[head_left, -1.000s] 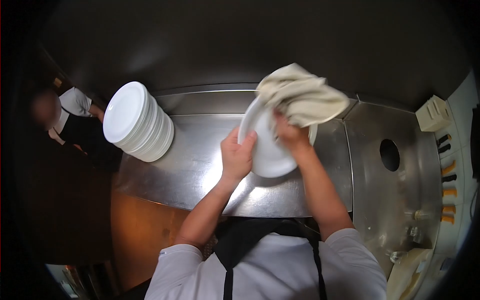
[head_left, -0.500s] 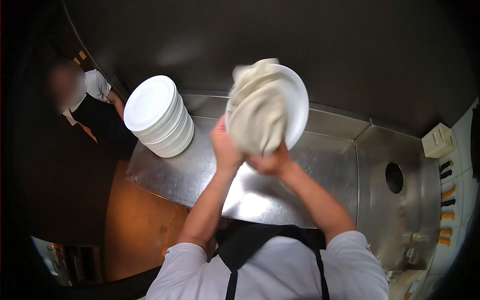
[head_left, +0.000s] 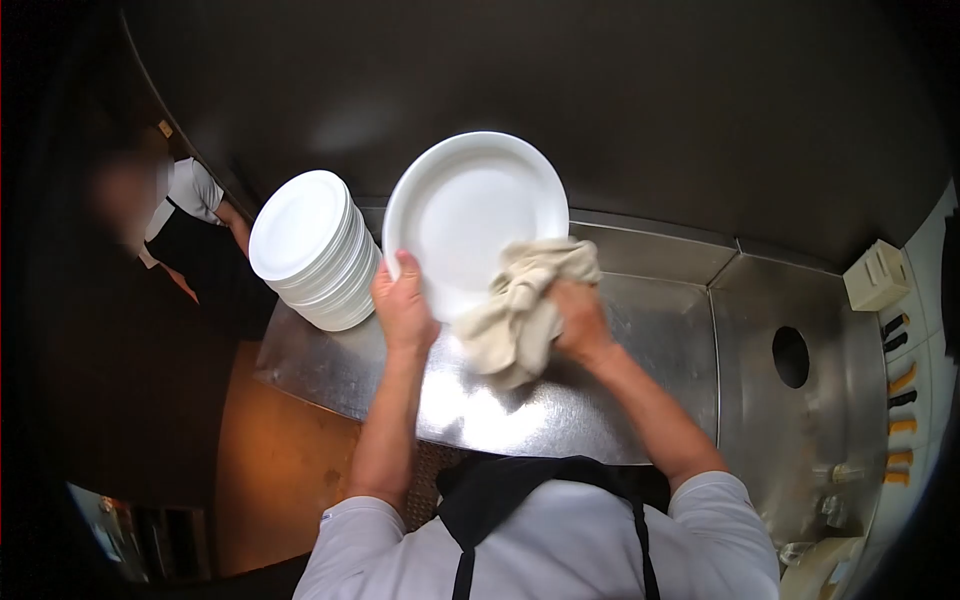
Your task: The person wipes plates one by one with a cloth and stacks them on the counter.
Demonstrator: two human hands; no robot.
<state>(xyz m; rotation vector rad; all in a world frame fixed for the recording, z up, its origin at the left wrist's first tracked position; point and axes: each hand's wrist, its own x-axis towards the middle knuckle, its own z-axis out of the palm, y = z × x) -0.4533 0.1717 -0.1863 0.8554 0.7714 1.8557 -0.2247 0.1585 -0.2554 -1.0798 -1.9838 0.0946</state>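
A round white plate (head_left: pixel 475 205) is tilted up in front of me, its inner face toward the camera. My left hand (head_left: pixel 405 305) grips its lower left rim, thumb over the front. Bunched in my right hand (head_left: pixel 580 318) is a beige cloth (head_left: pixel 525 300), which lies against the plate's lower right edge and hangs below it. The cloth hides part of the rim and some of my right fingers. Just left of the held plate stands a tall stack of white plates (head_left: pixel 310 240) on the steel counter (head_left: pixel 630 390).
A person (head_left: pixel 195 220) in a white shirt and dark apron stands at the far left. The counter's right section has a round hole (head_left: pixel 790 357). Several knives (head_left: pixel 902 376) line the right wall below a beige box (head_left: pixel 876 276). Glasses (head_left: pixel 830 510) sit at lower right.
The cloth has moved from covering the plate's face down to its lower right edge. My hands have come apart, and the plate has shifted left with its face uncovered.
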